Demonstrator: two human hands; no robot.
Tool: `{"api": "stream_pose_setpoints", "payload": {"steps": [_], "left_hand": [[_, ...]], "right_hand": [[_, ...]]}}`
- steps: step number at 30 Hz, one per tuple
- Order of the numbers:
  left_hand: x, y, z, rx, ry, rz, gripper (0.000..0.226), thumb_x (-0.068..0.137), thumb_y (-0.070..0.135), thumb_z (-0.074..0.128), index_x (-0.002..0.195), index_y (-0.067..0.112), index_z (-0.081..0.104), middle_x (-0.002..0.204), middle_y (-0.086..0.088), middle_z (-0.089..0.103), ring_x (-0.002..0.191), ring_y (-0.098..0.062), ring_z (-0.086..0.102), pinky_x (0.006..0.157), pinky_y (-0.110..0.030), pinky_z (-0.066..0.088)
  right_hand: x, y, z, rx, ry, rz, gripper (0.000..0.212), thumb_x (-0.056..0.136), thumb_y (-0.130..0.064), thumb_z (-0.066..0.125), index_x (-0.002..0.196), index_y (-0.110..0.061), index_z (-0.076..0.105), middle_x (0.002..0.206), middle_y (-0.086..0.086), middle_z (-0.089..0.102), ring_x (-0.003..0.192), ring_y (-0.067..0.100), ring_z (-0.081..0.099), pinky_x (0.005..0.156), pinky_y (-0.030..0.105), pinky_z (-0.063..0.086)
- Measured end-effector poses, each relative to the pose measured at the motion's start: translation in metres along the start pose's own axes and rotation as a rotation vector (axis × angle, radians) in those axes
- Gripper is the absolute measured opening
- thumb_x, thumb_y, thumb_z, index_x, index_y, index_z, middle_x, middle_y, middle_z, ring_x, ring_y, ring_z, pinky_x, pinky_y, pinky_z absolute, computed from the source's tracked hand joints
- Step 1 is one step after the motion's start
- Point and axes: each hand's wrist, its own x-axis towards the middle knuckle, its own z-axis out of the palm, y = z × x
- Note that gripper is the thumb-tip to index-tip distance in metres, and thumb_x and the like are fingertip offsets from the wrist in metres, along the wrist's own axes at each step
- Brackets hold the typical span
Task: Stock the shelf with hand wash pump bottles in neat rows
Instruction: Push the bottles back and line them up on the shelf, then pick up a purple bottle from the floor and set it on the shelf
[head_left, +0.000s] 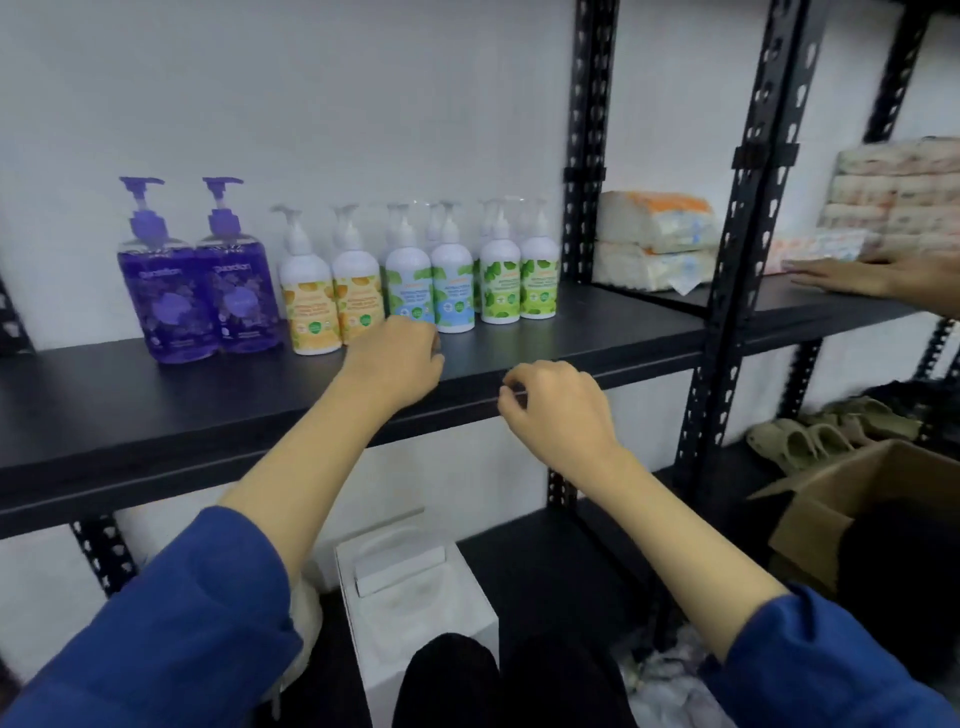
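1. My left hand (397, 358) hangs over the black shelf (156, 415), just in front of the orange-label and blue-label bottles; its fingers are curled under and I cannot tell whether they touch a bottle, but they seem to hold nothing
2. My right hand (556, 405) is at the shelf's front edge, fingers loosely curled with thumb and forefinger close together; nothing shows between them
3. The hand wash pump bottles stand along the back of the shelf, upright, pumps mostly turned to the left
4. At the left are two tall purple bottles (200, 296) side by side, touching
5. Next come two white bottles with orange labels (332, 306), then two with blue labels (431, 291), then two with green labels (519, 286); more pump heads show behind the blue and green ones, so there is a second row there
6. Past the black upright post (587, 156), white wrapped packs (654, 244) lie stacked on the neighbouring shelf
7. Another person's hand (852, 278) lies flat on that shelf at the far right
8. Below, a white box (415, 603) sits on the lower shelf, and an open cardboard box (852, 499) is at the right beside some sandals (810, 436)
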Motion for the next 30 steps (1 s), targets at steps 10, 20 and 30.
{"api": "stream_pose_setpoints", "payload": {"steps": [10,20,30], "left_hand": [[-0.007,0.151,0.067,-0.163,0.000,0.519,0.023,0.094,0.021,0.045,0.107,0.011,0.062,0.106,-0.009,0.062,0.097,-0.030,0.058,0.071,-0.035,0.046],[-0.054,0.280,0.170,-0.218,-0.280,0.933,0.031,0.097,0.036,0.046,0.121,0.019,0.055,0.114,-0.003,0.058,0.101,-0.023,0.058,0.076,-0.034,0.049],[-0.122,0.417,0.269,-0.210,-0.566,1.250,0.031,0.096,0.032,0.045,0.117,0.014,0.057,0.115,-0.005,0.059,0.106,-0.027,0.057,0.082,-0.036,0.049]], "right_hand": [[-0.097,0.106,-0.036,-0.396,-0.044,0.377,0.029,0.094,-0.027,0.042,0.095,-0.010,0.066,0.091,0.007,0.064,0.086,0.030,0.058,0.065,0.031,0.028],[-0.242,0.175,-0.033,-0.504,-0.067,0.816,0.027,0.093,-0.023,0.042,0.088,-0.006,0.063,0.090,0.011,0.063,0.088,0.031,0.056,0.065,0.033,0.026],[-0.410,0.226,-0.007,-0.499,-0.115,1.391,0.013,0.052,-0.017,0.066,0.046,-0.011,0.056,0.044,0.005,0.054,0.041,0.029,0.053,0.040,0.024,0.037]]}}
